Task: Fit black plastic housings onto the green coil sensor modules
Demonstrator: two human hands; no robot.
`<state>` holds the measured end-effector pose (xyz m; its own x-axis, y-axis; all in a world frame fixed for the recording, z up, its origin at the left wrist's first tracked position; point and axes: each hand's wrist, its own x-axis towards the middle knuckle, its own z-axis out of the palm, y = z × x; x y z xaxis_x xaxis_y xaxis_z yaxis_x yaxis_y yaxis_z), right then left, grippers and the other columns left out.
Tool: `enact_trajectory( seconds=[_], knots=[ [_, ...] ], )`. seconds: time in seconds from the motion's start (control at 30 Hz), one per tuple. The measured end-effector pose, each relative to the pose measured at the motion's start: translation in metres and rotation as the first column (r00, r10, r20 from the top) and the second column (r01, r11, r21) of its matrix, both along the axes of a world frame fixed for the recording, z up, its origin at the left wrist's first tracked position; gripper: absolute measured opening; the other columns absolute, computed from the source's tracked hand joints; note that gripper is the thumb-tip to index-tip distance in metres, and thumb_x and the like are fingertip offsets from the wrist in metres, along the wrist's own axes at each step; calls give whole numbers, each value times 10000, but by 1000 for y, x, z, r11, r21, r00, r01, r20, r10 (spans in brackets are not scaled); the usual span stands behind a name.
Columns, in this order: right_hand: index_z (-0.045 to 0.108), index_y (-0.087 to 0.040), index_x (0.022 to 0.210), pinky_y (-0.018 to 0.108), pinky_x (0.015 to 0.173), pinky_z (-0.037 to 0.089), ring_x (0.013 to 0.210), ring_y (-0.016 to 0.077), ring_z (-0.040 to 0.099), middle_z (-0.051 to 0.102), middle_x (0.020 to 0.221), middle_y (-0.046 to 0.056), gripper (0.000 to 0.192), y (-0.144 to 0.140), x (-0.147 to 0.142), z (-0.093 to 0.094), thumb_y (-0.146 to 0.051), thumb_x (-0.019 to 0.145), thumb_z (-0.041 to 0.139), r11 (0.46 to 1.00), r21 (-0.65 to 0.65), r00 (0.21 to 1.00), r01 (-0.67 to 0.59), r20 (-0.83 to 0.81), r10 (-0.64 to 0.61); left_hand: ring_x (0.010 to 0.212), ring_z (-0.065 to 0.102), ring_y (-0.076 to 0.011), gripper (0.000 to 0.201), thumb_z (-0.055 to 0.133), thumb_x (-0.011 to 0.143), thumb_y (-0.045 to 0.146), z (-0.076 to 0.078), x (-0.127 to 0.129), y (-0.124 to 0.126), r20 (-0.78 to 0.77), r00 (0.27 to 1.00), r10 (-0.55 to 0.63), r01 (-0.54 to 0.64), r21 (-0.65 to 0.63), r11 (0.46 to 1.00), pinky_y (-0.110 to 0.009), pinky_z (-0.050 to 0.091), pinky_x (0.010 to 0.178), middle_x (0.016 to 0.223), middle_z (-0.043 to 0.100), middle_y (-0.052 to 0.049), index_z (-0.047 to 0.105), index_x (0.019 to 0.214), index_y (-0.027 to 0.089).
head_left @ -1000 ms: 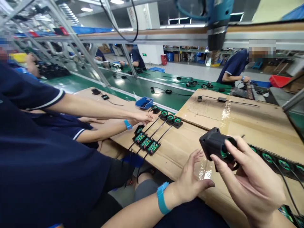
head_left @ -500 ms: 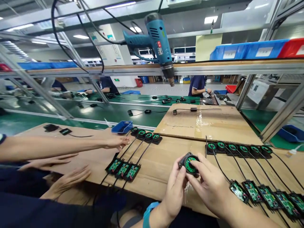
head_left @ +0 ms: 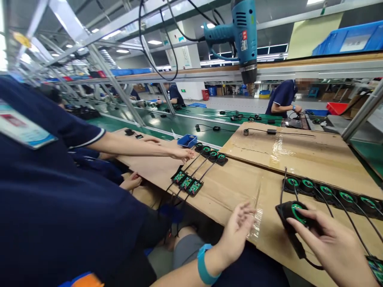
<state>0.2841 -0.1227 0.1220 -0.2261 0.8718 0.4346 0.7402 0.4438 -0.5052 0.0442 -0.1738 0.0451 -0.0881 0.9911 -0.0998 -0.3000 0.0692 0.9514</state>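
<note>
Housing (head_left: pixel 286 211) held over taped cardboard (head_left: pixel 235 185); heat gun (head_left: pixel 245 40) overhead.

A: Left hand (head_left: pixel 237 231), any way through?
B: Yes, forward over the cardboard surface (head_left: pixel 231 181), through the gap between the circuit boards (head_left: pixel 187 183) and the right-hand row of round parts (head_left: pixel 326 191).
A: Further left?
B: Blocked. Circuit boards, their cables over the near edge, then a co-worker's hand (head_left: pixel 184 154) beside the left-hand round parts (head_left: pixel 213 154). Blue bin (head_left: pixel 187 140) just behind.
A: Right hand (head_left: pixel 330 239)?
B: Tight ahead: the row, with cables running from it. Black housing (head_left: pixel 296 213) fills the fingers, adding bulk. Sideways left, toward the gap, has room.
A: Overhead?
B: Heat gun (head_left: pixel 245 44) hangs nozzle down, well above the surface.
</note>
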Motion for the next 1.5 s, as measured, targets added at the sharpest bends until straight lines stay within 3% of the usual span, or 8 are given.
enact_trajectory(
  seconds=[0.17,0.33,0.47,0.63,0.83,1.13,1.27,1.5],
  knots=[
    [750,-245,930,287,347,444,364,162,521,594,515,-16,557,18,8,-17,-760,750,639,988,-140,998,66,19,-64,1027,642,-223,570,671,834,635,-28,-111,1,-262,719,643,-645,92,759,-348,501,904,1092,675,-120,585,1138,161],
    [752,-244,858,302,443,498,480,188,613,701,660,25,526,33,-23,-38,-745,771,619,967,-246,998,-62,-13,61,973,630,-202,530,691,806,611,-8,-188,20,-322,501,803,-772,255,583,-338,489,888,1037,662,-88,614,1071,158],
    [731,-214,864,313,558,540,605,205,671,742,784,61,497,38,-37,-46,-692,848,596,991,-103,997,-80,-19,78,901,640,-179,457,626,888,568,5,-148,21,-360,665,655,-617,231,753,-297,498,799,1047,682,-95,621,1093,159],
    [700,-161,984,316,801,563,853,215,716,744,1012,116,374,47,-69,-61,-520,928,616,986,162,995,-28,-86,42,877,651,-189,469,610,908,579,-28,-56,-4,-339,873,350,-351,63,934,-300,513,805,1018,704,-107,646,1088,148],
    [668,-163,932,294,842,525,931,214,686,701,1064,116,139,67,-111,-82,-287,945,607,954,-292,957,-72,249,149,896,662,-206,400,592,942,530,-47,-28,-17,-385,903,189,-211,-15,977,-310,518,832,992,709,-98,665,1053,153],
    [672,-150,1017,305,799,536,921,233,695,698,1086,147,193,66,-101,-73,-322,937,633,909,-416,939,-31,300,169,967,688,-260,544,604,869,652,-45,-14,-7,-450,892,50,-103,-94,990,-380,555,894,1061,723,-122,648,1095,159],
    [673,-166,960,270,807,535,900,186,677,700,1000,85,256,62,-73,-31,-417,916,686,980,-172,989,-105,88,121,1034,685,-304,604,610,826,704,-45,-10,3,-509,860,-23,-38,-108,993,-471,527,996,1138,715,-136,663,1098,168],
    [709,-145,984,289,745,569,827,134,684,721,974,49,262,41,44,142,-373,865,758,888,401,925,225,-374,-66,1091,663,-332,565,626,816,684,-36,9,25,-514,856,-64,59,-26,998,-511,486,1054,1147,717,-131,689,1088,192]
  ],
)
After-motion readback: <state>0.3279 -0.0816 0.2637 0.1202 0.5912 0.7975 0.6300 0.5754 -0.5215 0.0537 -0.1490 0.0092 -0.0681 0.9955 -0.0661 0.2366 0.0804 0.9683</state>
